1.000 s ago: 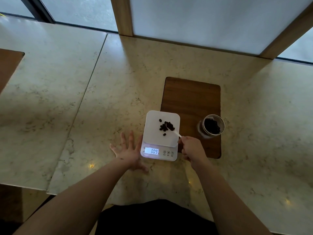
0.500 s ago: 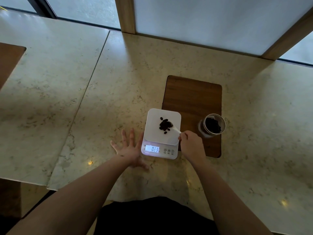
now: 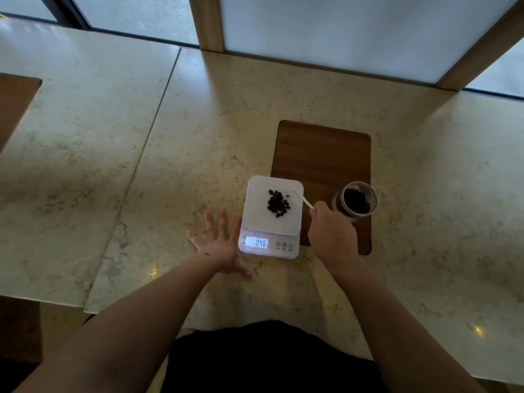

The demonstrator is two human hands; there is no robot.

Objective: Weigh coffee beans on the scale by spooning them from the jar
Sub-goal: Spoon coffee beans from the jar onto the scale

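scale [image 3: 255, 219]: small bean pile [image 3: 278, 203], display lit
right hand [image 3: 332, 236]: fingers pinching white spoon [image 3: 302, 197]
left hand [image 3: 219, 245]: flat, fingers spread on bench [image 3: 198, 137]

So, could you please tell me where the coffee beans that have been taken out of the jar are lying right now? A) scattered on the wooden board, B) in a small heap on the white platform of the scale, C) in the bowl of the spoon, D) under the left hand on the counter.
B: the coffee beans sit in a dark heap on the scale, while the spoon in the right hand looks empty.
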